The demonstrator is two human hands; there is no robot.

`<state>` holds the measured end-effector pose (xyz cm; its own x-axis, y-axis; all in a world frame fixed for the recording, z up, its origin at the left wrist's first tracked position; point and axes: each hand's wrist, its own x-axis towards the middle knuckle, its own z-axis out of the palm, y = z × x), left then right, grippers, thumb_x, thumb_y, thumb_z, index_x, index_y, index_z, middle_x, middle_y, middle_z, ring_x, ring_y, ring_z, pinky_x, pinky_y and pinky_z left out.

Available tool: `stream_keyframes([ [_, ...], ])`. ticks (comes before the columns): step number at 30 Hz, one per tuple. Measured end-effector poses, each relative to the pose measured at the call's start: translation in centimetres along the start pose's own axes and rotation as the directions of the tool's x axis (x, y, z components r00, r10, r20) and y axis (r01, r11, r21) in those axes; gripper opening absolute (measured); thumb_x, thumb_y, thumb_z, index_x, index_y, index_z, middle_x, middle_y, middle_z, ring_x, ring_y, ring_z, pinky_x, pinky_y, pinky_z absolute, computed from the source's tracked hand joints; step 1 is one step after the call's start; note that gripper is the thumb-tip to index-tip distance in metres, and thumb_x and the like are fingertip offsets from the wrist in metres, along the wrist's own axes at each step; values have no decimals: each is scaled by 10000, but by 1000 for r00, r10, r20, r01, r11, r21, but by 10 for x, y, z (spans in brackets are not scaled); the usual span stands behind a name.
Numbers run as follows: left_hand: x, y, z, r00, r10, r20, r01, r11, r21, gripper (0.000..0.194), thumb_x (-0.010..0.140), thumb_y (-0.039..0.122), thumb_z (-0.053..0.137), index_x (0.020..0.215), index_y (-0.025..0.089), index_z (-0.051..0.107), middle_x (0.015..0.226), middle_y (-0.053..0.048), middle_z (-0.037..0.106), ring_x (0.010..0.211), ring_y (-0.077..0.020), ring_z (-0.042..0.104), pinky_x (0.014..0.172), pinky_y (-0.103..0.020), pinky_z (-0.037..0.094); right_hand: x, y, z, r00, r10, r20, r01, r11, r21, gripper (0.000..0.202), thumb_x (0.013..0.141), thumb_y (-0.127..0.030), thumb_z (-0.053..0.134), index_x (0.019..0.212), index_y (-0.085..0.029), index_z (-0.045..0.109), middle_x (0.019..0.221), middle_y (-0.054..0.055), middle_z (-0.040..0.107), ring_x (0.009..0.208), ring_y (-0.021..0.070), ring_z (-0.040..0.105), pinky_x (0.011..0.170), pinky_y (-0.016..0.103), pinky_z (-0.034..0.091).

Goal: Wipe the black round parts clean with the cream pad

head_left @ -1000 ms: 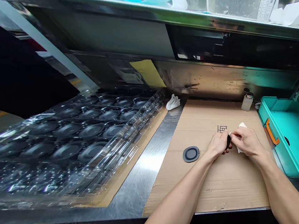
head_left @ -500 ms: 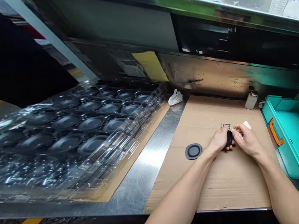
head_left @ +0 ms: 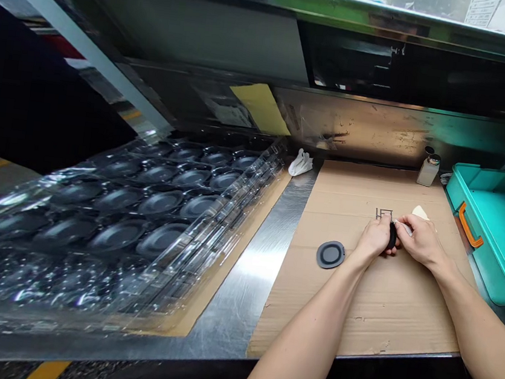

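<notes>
The curled left hand (head_left: 377,235) grips a black part (head_left: 392,236); the right hand (head_left: 420,240) pinches cloth (head_left: 420,212).

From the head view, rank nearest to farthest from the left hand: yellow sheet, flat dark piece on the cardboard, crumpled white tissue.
1. Flat dark piece: on the cardboard, left of the left hand.
2. Crumpled white tissue: farther left and back.
3. Yellow sheet: farthest left, at the back.

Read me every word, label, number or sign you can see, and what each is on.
No words or numbers are legible.
Black printed mark on the cardboard sheet: partly behind the left hand, unreadable.
Rows of print on the white paper, top right: too small and blurred.
</notes>
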<state>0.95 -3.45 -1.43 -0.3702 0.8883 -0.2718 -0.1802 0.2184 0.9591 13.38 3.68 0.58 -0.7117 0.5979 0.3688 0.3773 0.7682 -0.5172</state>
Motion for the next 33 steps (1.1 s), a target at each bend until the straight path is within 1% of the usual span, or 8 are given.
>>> stream_keyframes([
  [6, 1, 1, 0, 998, -48, -27, 49, 997, 66, 607, 996, 544, 315, 704, 127, 644, 505, -77, 628, 376, -159, 581, 391, -239, 432, 1, 3, 5, 998, -60, 8, 60, 990, -127, 156, 947, -276, 528, 875, -202, 645, 836, 56, 716, 742, 186, 616, 707, 283, 401],
  [10, 0, 0, -1, 998, -47, -30, 51, 989, 141, 620, 990, 539, 296, 700, 135, 666, 454, -80, 608, 385, -178, 581, 412, -255, 451, -1, 5, 8, 998, -40, 53, 53, 964, -262, 124, 939, -256, 540, 895, -201, 641, 886, 73, 719, 788, 204, 626, 692, 289, 386],
  [12, 0, -1, -1, 999, -39, -31, 44, 988, 150, 631, 990, 543, 290, 701, 135, 675, 459, -82, 614, 391, -178, 585, 416, -254, 449, -2, 6, 9, 997, -39, 62, 56, 956, -289, 115, 940, -253, 546, 910, -202, 644, 893, 72, 721, 788, 206, 629, 683, 289, 383],
  [18, 1, -2, 1, 998, -30, -57, 38, 991, 131, 636, 995, 520, 282, 692, 142, 693, 448, -79, 603, 392, -193, 581, 420, -276, 453, -2, 12, 16, 992, -129, 17, 129, 964, -231, 148, 976, -245, 494, 969, -198, 634, 948, 83, 710, 846, 201, 642, 739, 282, 428],
  [22, 0, -4, 1, 998, 17, -68, -8, 992, 129, 653, 983, 573, 300, 682, 151, 697, 440, -73, 594, 390, -194, 577, 426, -283, 461, -4, 13, 18, 995, -90, 34, 96, 966, -240, 130, 976, -249, 508, 958, -201, 628, 938, 75, 716, 838, 203, 647, 739, 285, 433],
  [25, 0, -5, 1, 997, 43, -63, -36, 993, 113, 690, 971, 627, 291, 666, 158, 695, 433, -74, 584, 393, -204, 574, 431, -300, 471, -4, 11, 18, 995, -97, 27, 100, 964, -247, 138, 982, -252, 505, 961, -201, 632, 941, 77, 720, 844, 205, 651, 739, 288, 436],
  [29, 1, -6, 1, 996, 26, -90, -15, 992, 123, 659, 983, 593, 297, 727, 160, 723, 432, -65, 582, 411, -204, 581, 455, -296, 470, -3, 8, 18, 994, -111, 2, 107, 957, -270, 152, 986, -250, 493, 971, -202, 636, 954, 88, 720, 861, 208, 651, 745, 290, 441],
  [33, 4, -9, -1, 995, 29, -94, -14, 989, 150, 632, 991, 561, 303, 752, 167, 736, 446, -64, 595, 466, -202, 612, 516, -285, 493, -3, 7, 18, 995, -92, 34, 97, 956, -277, 140, 981, -233, 495, 969, -199, 630, 941, 80, 721, 845, 202, 654, 745, 285, 440],
])
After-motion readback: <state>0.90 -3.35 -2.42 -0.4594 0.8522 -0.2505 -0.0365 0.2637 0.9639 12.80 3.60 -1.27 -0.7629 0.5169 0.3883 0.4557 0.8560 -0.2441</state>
